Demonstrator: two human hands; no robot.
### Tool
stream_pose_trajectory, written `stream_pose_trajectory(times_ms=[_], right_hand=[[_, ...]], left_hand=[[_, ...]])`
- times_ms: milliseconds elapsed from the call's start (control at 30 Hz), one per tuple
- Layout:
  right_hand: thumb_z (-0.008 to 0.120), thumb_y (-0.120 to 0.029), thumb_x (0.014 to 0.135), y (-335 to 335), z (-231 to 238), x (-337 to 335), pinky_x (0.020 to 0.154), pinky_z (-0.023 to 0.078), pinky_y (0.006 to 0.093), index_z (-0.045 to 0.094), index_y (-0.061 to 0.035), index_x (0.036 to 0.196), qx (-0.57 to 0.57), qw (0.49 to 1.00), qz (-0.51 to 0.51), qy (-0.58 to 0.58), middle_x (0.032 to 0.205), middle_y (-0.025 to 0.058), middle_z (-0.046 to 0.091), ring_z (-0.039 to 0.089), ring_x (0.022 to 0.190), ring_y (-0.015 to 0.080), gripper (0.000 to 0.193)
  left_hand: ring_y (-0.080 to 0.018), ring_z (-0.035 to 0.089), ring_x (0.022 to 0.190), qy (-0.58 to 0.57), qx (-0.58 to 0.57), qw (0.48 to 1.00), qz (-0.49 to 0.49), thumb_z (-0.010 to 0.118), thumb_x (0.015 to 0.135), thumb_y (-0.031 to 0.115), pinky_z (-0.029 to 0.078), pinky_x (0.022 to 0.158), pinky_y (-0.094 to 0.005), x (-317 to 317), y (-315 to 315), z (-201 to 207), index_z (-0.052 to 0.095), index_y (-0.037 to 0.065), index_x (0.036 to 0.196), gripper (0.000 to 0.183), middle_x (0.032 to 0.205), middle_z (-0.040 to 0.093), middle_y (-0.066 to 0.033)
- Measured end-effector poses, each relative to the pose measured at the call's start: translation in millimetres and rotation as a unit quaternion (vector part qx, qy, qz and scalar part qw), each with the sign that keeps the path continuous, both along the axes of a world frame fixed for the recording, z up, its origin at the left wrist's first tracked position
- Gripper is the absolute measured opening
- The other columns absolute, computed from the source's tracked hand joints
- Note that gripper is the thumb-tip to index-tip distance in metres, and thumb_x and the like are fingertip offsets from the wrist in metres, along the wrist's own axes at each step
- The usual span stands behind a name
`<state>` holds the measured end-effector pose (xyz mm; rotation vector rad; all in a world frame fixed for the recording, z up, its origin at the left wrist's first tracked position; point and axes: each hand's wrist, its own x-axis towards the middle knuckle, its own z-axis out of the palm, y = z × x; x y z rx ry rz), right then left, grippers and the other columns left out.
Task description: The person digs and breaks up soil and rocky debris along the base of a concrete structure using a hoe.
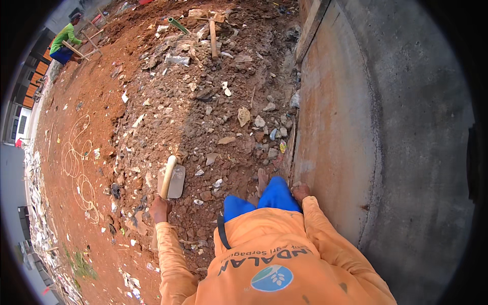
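My left hand (160, 210) is closed around the wooden handle of a hoe (168, 175). Its flat, pale metal blade (176, 183) lies over the rough soil, left of my knees. My right hand (301, 191) is low beside the wall, just right of my blue-clad knee (279, 192); its fingers are too small and hidden to show whether they grip anything. Below me, broken reddish-brown soil (203, 147) is mixed with stones and scraps.
A tall concrete wall (417, 112) rises close on my right, with a wooden board (311, 30) along it. A wooden stake (213, 38) and green pipe (178, 25) stand ahead. Looped cord (76, 162) lies left. A person in green (63, 40) crouches far left.
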<state>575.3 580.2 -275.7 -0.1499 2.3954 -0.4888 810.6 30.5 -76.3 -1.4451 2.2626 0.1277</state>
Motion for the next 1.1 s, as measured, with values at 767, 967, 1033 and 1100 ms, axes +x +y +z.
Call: stream_pose_trajectory(times_ms=[767,967,1033,1100], right_hand=[[0.064,-0.024,0.079,23.8,35.7,38.0,0.088,0.051,0.0429,0.066,-0.0059,0.107,0.019,0.993,-0.078,-0.085,0.106,0.0226,0.067,0.064,0.101,0.0385,0.033],[0.063,-0.018,0.073,19.7,20.7,31.2,0.088,0.052,0.0431,0.07,-0.0007,0.098,0.064,0.994,-0.07,-0.059,0.106,0.0252,0.067,0.065,0.103,0.0378,0.032],[0.063,-0.019,0.072,25.7,11.7,29.2,0.088,0.052,0.0436,0.071,-0.0008,0.095,0.036,0.999,0.004,-0.014,0.104,0.0253,0.067,0.065,0.102,0.0376,0.031],[0.063,-0.019,0.072,9.6,24.1,23.5,0.088,0.052,0.0438,0.071,-0.0013,0.095,0.031,0.998,-0.029,-0.053,0.104,0.0246,0.067,0.065,0.102,0.0377,0.03]], left_hand=[[-0.0374,0.066,0.103,-0.011,-0.016,0.999,-0.038,0.053,0.084,0.029,0.051,0.089,-0.0468,-4.8,12.6,-2.9,0.068,0.005,0.104,0.035,0.106,0.068,-0.0227],[-0.0356,0.069,0.095,-0.009,-0.065,0.996,-0.057,0.054,0.084,0.03,0.051,0.088,-0.0455,2.6,14.1,-15.9,0.069,0.008,0.105,0.033,0.099,0.071,-0.0191],[-0.0358,0.069,0.093,-0.006,-0.063,0.996,-0.057,0.053,0.084,0.03,0.052,0.086,-0.0454,-3.7,17.3,-13.3,0.069,0.009,0.104,0.033,0.099,0.071,-0.0186],[-0.0356,0.069,0.094,-0.001,-0.061,0.997,-0.042,0.053,0.084,0.029,0.054,0.083,-0.0453,3.8,14.7,-16.7,0.07,0.01,0.103,0.031,0.1,0.071,-0.0178]])
